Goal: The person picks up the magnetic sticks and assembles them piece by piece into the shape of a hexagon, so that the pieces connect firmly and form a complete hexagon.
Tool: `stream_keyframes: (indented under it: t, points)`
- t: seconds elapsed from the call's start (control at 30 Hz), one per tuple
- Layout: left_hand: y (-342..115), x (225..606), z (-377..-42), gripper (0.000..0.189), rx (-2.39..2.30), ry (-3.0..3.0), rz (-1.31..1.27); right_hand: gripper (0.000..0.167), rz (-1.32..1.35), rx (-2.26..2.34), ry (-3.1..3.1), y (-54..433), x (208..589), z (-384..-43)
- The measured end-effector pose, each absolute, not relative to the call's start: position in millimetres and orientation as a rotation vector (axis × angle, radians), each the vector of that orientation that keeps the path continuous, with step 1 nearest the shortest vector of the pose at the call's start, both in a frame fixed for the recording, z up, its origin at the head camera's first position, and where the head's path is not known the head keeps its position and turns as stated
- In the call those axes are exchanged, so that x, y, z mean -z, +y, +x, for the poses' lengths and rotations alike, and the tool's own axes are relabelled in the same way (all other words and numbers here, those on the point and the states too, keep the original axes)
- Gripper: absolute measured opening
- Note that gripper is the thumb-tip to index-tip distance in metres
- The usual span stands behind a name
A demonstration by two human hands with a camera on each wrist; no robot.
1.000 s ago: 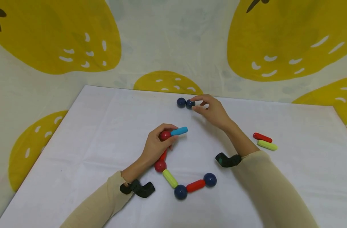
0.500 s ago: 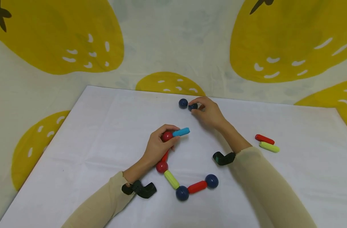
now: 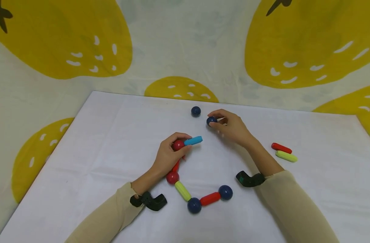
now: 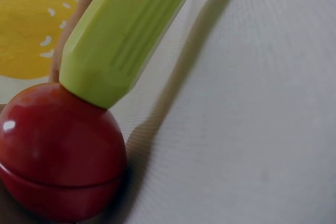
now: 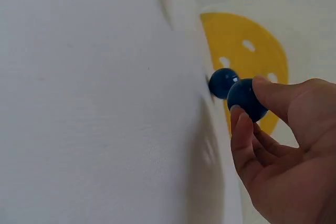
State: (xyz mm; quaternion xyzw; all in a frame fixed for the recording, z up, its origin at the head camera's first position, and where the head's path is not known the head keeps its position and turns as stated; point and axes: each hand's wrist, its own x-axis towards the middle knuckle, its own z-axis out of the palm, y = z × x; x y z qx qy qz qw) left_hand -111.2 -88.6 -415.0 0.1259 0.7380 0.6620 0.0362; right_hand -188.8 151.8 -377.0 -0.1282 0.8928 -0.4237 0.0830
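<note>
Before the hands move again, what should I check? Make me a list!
1. Right hand holding a dark blue ball: ok, pinched.
2. Left hand holding the upper red ball: ok, fingers curled round it.
3. Free end of the light blue stick bare: ok.
4. Stick touching that dark blue ball: not ok, apart.
5. Red stick joined to the upper red ball: cannot tell, hand hides it.
6. Lower red ball touching the yellow-green stick: ok.

The right hand (image 3: pixel 231 128) has a navy ball (image 3: pixel 211 119), the left hand (image 3: pixel 168 153) a deep-red ball (image 3: pixel 178 145) with a sky-blue rod (image 3: pixel 193 140). One loose rod (image 3: pixel 281 148) is red, its neighbouring rod (image 3: pixel 286 156) lime. The cloth (image 3: pixel 121 141) is white, the sleeves (image 3: pixel 297 202) beige, the wrist mounts (image 3: pixel 155 202) black; the pale backdrop (image 3: pixel 185 44) bears mustard-yellow fruit shapes (image 3: pixel 78 27) flecked white.
</note>
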Motion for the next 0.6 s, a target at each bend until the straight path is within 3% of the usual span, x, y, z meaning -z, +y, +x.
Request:
stream_keyframes:
  t: [0.23,0.6]
  points:
    - [-89,415,-112,0.027,-2.025,2.27,0.384,0.044,-0.42,1.491,2.452,157,369,-161]
    - [-89,415,-113,0.027,-2.031,2.266,0.369,0.041,-0.559,1.669,2.16,159,371,-148]
